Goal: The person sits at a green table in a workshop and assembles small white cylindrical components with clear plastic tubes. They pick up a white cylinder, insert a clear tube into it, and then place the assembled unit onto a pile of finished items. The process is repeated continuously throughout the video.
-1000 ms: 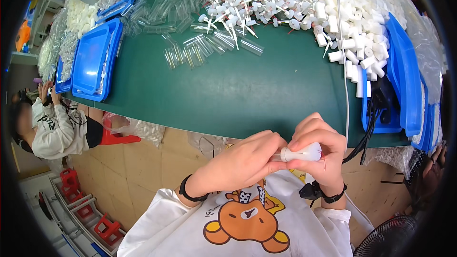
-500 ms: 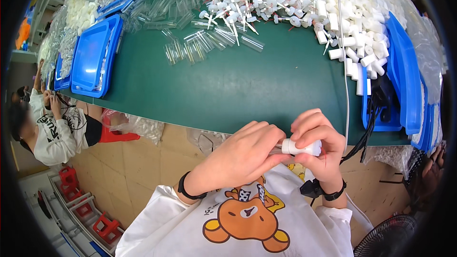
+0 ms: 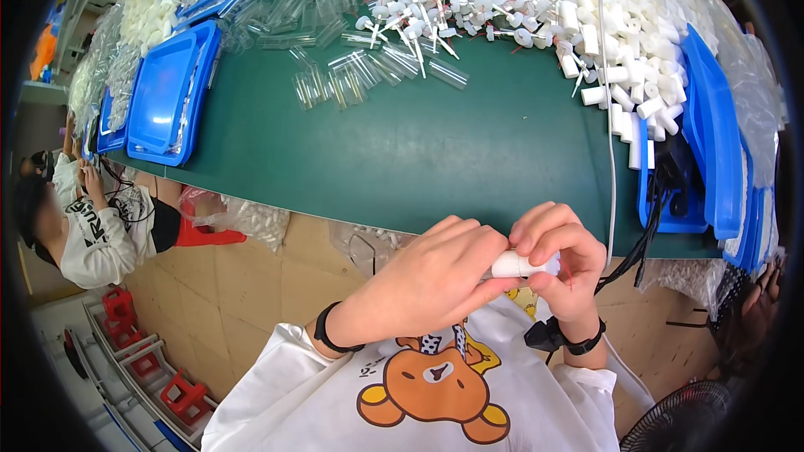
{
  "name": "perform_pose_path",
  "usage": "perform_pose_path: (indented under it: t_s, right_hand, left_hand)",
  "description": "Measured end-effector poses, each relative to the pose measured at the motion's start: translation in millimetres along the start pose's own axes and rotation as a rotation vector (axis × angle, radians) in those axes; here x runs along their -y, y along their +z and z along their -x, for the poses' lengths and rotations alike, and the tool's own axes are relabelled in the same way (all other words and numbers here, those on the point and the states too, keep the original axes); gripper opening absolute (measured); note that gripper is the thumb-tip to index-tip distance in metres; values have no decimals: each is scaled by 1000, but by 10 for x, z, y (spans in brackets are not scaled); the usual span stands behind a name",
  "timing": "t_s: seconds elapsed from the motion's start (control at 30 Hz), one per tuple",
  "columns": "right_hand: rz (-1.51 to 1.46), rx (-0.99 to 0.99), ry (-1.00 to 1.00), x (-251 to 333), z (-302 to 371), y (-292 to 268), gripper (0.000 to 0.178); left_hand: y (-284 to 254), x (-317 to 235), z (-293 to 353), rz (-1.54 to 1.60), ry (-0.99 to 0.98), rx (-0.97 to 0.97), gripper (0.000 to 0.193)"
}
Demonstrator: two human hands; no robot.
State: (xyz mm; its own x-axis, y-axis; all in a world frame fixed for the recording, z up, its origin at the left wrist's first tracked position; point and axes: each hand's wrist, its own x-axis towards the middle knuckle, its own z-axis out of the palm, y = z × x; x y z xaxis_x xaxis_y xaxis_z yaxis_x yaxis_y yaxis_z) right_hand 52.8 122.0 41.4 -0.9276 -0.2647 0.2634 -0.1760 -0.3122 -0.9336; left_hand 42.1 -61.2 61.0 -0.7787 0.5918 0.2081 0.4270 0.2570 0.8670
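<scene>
Between my two hands, just off the table's near edge, is a small white plastic cylinder [image 3: 509, 264]. My left hand [image 3: 448, 272] is closed at its left end, with the fingers bent over so that most of what they grip is hidden. My right hand [image 3: 563, 255] pinches the right end between thumb and fingers, and a thin red wire shows against that palm. Across the green table lie clear plastic tubes [image 3: 347, 75], a heap of white stems with translucent round caps [image 3: 456, 0], and a pile of white cylinders [image 3: 624, 75].
Blue trays stand at the left [image 3: 163, 92] and the right [image 3: 712, 134]. A white cable [image 3: 610, 159] runs down across the table, near black cables [image 3: 653, 218]. Another person [image 3: 100, 226] sits at the left. A black fan [image 3: 682, 418] is at the lower right.
The white cylinder and both hands have shifted very slightly left and down. My left fingers sit closer against the cylinder, and its two sections look nearer together.
</scene>
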Motion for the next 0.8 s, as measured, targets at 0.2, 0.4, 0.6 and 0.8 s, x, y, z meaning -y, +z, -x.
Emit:
perform_pose_path:
  t_s: [0.2, 0.4, 0.6, 0.8]
  right_hand:
    - [77, 3, -68, -19, -51, 53, 12]
    - [-52, 102, -43, -38, -40, 72, 8]
    - [-223, 193, 27, -6, -28, 80, 9]
    - [-342, 251, 54, -16, -17, 76, 10]
  left_hand:
    - [9, -19, 24, 1, -10, -2, 29]
    - [5, -37, 21, 44, -28, 32, 41]
    - [-41, -67, -18, 500, -220, 266, 33]
    - [69, 26, 31, 632, -71, 242, 35]
